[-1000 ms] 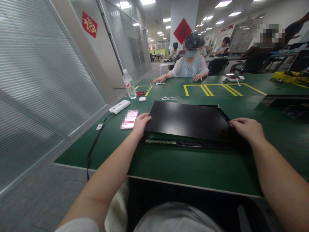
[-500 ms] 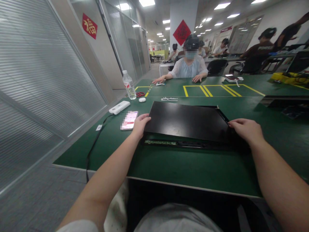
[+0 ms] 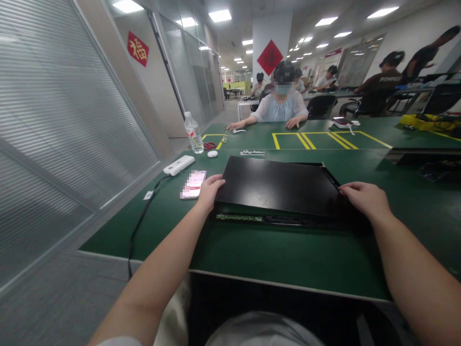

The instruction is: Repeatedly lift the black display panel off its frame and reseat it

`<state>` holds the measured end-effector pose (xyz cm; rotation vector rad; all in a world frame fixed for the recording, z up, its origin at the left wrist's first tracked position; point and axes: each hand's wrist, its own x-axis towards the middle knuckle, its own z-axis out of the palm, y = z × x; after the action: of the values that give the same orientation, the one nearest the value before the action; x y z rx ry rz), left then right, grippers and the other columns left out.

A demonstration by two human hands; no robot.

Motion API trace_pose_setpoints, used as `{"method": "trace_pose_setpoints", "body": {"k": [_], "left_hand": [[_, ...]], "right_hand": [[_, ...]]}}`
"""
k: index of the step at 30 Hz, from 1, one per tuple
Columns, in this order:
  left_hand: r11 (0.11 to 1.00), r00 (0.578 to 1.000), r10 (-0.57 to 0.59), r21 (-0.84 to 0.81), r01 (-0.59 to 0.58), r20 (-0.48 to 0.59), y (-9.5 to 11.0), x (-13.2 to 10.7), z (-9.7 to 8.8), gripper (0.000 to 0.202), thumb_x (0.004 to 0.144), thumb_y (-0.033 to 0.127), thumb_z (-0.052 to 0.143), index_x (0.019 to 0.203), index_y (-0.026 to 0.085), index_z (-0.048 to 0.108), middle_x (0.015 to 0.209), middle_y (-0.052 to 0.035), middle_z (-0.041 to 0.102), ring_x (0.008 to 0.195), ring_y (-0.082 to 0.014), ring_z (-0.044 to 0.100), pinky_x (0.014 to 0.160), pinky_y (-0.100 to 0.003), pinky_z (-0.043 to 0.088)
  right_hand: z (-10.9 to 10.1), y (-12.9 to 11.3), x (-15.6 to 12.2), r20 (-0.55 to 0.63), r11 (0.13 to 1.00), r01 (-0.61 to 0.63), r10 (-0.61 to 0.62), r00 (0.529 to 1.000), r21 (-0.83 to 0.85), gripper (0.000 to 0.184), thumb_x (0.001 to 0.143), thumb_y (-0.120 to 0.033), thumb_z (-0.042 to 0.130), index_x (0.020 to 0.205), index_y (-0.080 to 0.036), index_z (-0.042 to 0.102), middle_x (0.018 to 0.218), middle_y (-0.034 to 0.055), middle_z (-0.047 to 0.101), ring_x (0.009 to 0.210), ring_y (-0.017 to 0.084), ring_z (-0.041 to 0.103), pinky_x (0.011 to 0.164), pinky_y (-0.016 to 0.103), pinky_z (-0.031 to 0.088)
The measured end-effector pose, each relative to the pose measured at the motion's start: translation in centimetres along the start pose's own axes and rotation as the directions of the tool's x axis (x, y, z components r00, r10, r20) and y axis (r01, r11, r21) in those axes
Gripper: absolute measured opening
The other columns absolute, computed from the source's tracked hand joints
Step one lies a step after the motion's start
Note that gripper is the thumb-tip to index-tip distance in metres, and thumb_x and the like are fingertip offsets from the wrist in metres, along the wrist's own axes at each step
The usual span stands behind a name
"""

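Note:
A flat, glossy black screen panel point(image 3: 273, 185) lies tilted over a black frame point(image 3: 288, 220), its near edge raised above the frame's near strip. My left hand point(image 3: 211, 191) is closed on the panel's left edge, with the thumb on top. On the other side my right hand point(image 3: 365, 198) pinches the right edge, where panel and frame come close together; its fingertips are partly hidden. A green circuit board point(image 3: 239, 218) shows in the near strip of the frame. The rest of the frame's inside is covered by the panel.
Left of the panel are a phone point(image 3: 193, 184), a white power bank point(image 3: 179, 165) with a black cable, a white earbud case point(image 3: 212, 154) and a water bottle point(image 3: 193, 133). Small grey parts point(image 3: 252, 153) lie beyond the panel. A person point(image 3: 279, 105) sits across the green table point(image 3: 273, 259).
The whole view has shifted slightly downward in the picture. Both hands keep their hold on the panel's edges, and the panel's tilt looks nearly the same.

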<state>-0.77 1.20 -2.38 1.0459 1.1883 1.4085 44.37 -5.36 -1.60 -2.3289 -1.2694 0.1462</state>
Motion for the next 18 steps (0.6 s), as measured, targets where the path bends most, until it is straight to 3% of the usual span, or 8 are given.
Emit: {"method": "trace_pose_setpoints", "body": {"k": [12,18], "left_hand": [[1.000,1.000,-0.013,-0.015,0.013,0.011,0.39,-0.30,0.07,0.045,0.053,0.031,0.083,0.094,0.016,0.074,0.081,-0.0059,0.075,0.080,-0.0234,0.070,0.080,-0.037,0.054],[1.000,1.000,0.017,-0.017,-0.017,-0.012,0.42,0.10,-0.35,0.040,0.055,0.029,0.085,0.093,0.017,0.078,0.090,-0.0075,0.078,0.093,-0.0262,0.072,0.090,-0.039,0.054]], "right_hand": [[0.07,0.08,0.17,0.024,1.000,0.012,-0.012,1.000,0.005,0.034,0.075,-0.043,0.056,0.090,-0.024,0.080,0.095,0.0092,0.075,0.089,0.028,0.066,0.073,0.035,0.046],[0.23,0.17,0.22,0.018,0.999,0.017,-0.017,1.000,0.030,0.030,0.076,-0.041,0.057,0.087,-0.025,0.080,0.094,0.0087,0.075,0.086,0.028,0.066,0.072,0.037,0.048]]}}
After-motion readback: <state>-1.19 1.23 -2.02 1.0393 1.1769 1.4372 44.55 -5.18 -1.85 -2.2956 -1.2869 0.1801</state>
